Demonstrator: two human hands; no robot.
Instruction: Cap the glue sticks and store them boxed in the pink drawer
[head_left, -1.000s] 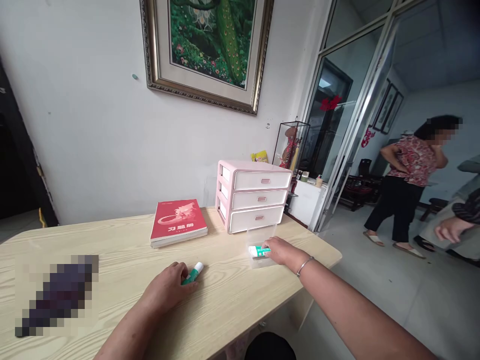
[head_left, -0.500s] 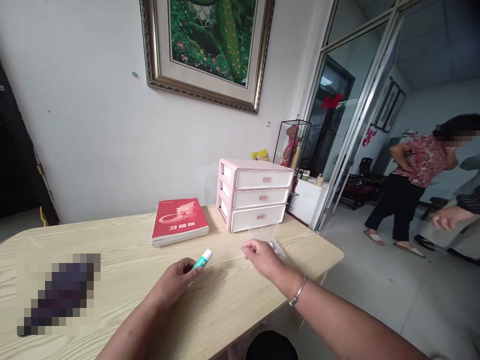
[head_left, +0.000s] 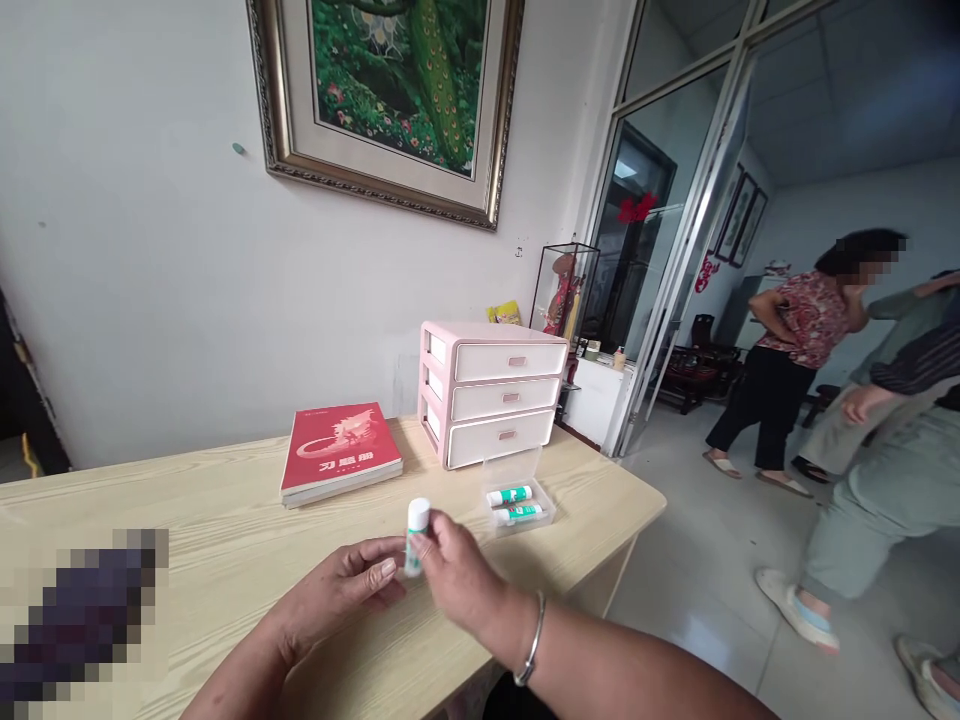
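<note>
A white-capped glue stick with a green label stands nearly upright above the table, pinched in my right hand. My left hand is just left of it, thumb and fingers apart and curved towards the stick; its fingertips are close to the stick, and I cannot tell whether they touch. Beyond my right hand lies a clear plastic box with its lid raised. Two glue sticks lie in it, an upper one and a lower one.
Behind the box stands a pink and white three-drawer unit against the wall. A thick red book lies left of it on the wooden table. A blurred dark object is at the lower left. Several people stand on the right.
The glue stick has passed from my left hand to my right and turned upright. My right hand has come leftward from the box, uncovering the sticks inside. My left hand has opened.
</note>
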